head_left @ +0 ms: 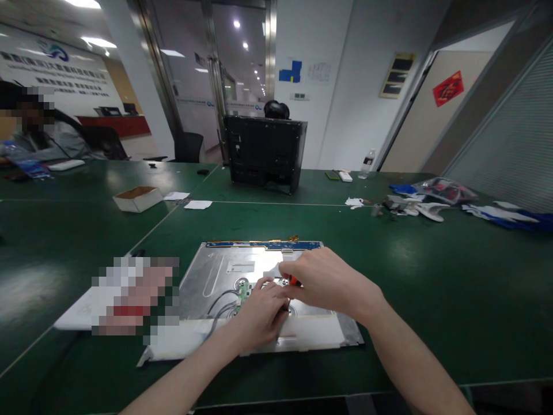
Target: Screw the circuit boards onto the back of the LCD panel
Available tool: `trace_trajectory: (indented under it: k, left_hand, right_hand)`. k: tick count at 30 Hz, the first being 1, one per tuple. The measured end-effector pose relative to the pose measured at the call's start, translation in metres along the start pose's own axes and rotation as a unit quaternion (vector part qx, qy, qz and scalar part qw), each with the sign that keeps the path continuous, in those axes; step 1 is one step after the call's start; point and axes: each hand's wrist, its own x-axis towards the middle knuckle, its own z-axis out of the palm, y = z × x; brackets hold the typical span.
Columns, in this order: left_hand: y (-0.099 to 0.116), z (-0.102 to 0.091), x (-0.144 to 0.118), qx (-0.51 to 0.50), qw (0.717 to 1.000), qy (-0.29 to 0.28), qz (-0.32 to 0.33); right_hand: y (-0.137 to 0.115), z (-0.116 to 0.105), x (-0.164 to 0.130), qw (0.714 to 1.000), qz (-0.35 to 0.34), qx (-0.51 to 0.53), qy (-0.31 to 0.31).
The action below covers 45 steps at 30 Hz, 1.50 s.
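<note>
A display panel (216, 271) lies face down on the green table, its silver metal back upward. Near its middle is a small green circuit board (242, 295) with grey cables running off its left side. My left hand (265, 308) rests over this board with bent fingers, partly covering it. Just beside it, my right hand (322, 282) is closed around a screwdriver (294, 280); only a bit of its red-orange handle shows between the fingers. The screwdriver's tip is hidden behind my hands. A blue board strip (263, 245) runs along the panel's far edge.
Beyond the panel stands a black monitor housing (263, 153). An open cardboard box (138, 199) and paper slips (197, 204) lie at left; a blurred-out white item (82, 308) is nearer. Gloves (505, 214), metal parts (400, 203) and a bottle (367, 164) are right. A person (52, 135) sits far left.
</note>
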Motion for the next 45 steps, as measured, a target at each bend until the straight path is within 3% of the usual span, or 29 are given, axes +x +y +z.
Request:
trace_trajectory:
  k: [21, 45]
  left_hand:
    - [-0.0020, -0.0001, 0.0001, 0.009, 1.000, -0.026, -0.004]
    - [-0.0031, 0.0021, -0.0004, 0.005, 1.000, -0.028, -0.006]
  right_hand:
    - [0.0012, -0.0042, -0.0012, 0.999, -0.039, 0.025, -0.014]
    - [0.0005, -0.0020, 0.0004, 0.999, -0.024, 0.014, -0.018]
